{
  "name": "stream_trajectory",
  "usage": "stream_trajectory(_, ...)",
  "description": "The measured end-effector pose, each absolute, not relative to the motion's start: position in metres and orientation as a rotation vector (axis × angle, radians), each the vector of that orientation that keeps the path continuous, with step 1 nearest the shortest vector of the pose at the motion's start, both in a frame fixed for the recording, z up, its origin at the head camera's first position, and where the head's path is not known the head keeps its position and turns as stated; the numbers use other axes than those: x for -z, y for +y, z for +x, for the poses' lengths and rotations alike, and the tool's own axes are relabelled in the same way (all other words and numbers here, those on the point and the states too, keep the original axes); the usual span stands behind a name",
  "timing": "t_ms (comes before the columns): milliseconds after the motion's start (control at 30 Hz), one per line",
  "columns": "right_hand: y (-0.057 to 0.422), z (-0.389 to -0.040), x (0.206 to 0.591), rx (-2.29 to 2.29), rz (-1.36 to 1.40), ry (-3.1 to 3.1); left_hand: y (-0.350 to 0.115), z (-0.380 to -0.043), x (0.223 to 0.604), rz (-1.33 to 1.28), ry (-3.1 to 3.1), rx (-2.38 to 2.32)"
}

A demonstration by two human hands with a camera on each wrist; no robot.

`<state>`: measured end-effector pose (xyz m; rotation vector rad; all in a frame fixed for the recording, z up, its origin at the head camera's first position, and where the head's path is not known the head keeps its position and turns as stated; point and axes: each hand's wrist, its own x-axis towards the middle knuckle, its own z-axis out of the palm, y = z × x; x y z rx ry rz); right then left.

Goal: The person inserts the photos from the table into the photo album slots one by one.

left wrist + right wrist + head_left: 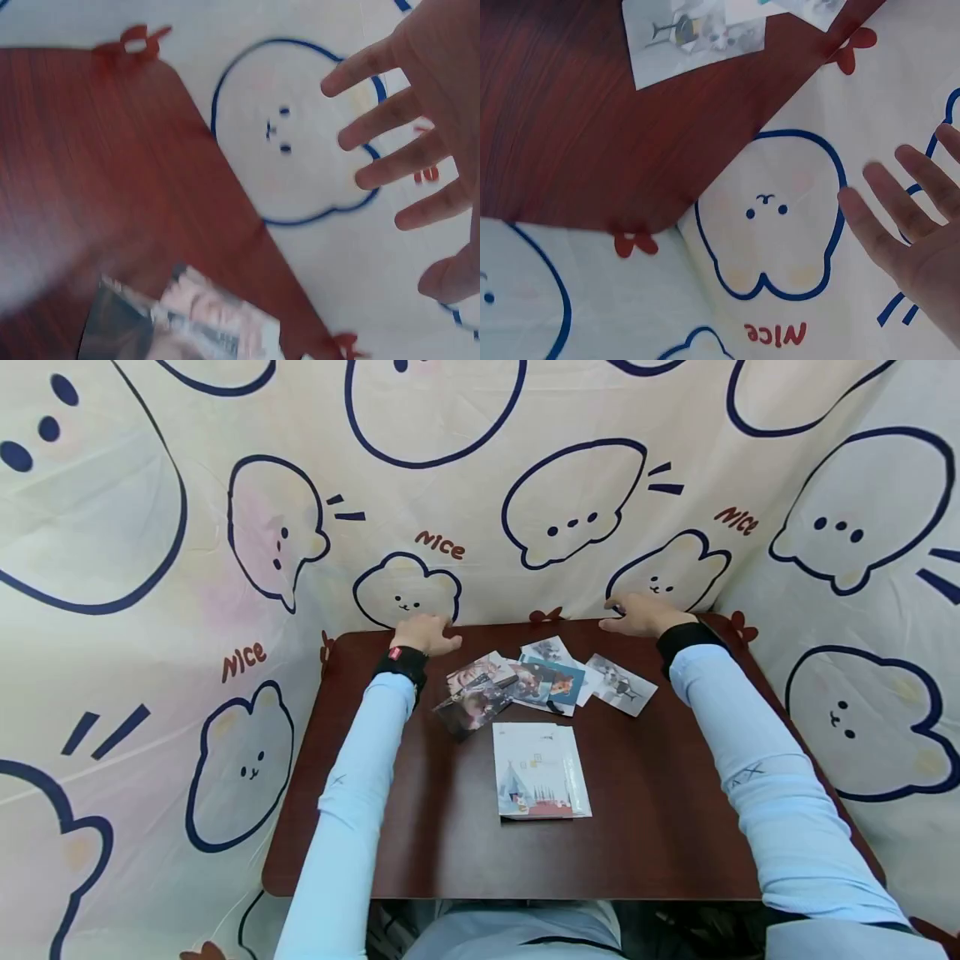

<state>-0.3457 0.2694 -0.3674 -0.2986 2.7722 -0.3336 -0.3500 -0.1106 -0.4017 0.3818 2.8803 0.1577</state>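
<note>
My left hand (pixel 422 634) is held out over the table's far edge on the left, its fingers spread and holding nothing; the left wrist view shows the spread fingers (pixel 382 120) plainly. Over the far edge on the right is my right hand (pixel 640 614), also extended with nothing in it. Between the hands, several photo prints lie loosely overlapped: a dark print (pixel 472 706), a blue-toned print (pixel 551 682) and a print with a grey figure (pixel 621 685) among them. Closer to me lies a white illustrated booklet or album (pixel 534 768), flat and apart from the prints.
The dark red-brown table (pixel 637 827) has rounded corners. Behind it and at both sides hangs a pale cloth (pixel 480 510) printed with blue-outlined cartoon figures. A black cable (pixel 243 927) runs beside the table's near left corner.
</note>
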Motion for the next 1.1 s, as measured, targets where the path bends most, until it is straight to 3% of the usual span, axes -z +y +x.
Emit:
stream_trajectory(233, 0.269, -0.337, 0.397, 0.523, -0.431, 2.813, -0.102, -0.315, 0.451, 0.678, 2.849, -0.247)
stream_trajectory(533, 0.240, -0.296, 0.501, 0.750, -0.655, 2.807, -0.085, -0.228, 0.558, 1.207, 2.845, -0.444)
stream_trajectory(767, 0.211, -0.269, 0.568, 0.814, -0.565, 2.685, -0.060, -0.158, 0.599, 1.312, 2.863, -0.408)
stream_trajectory(1100, 0.200, -0.258, 0.591, 0.830, -0.689, 2.746, -0.041, -0.146, 0.618, 1.352, 2.958, -0.474)
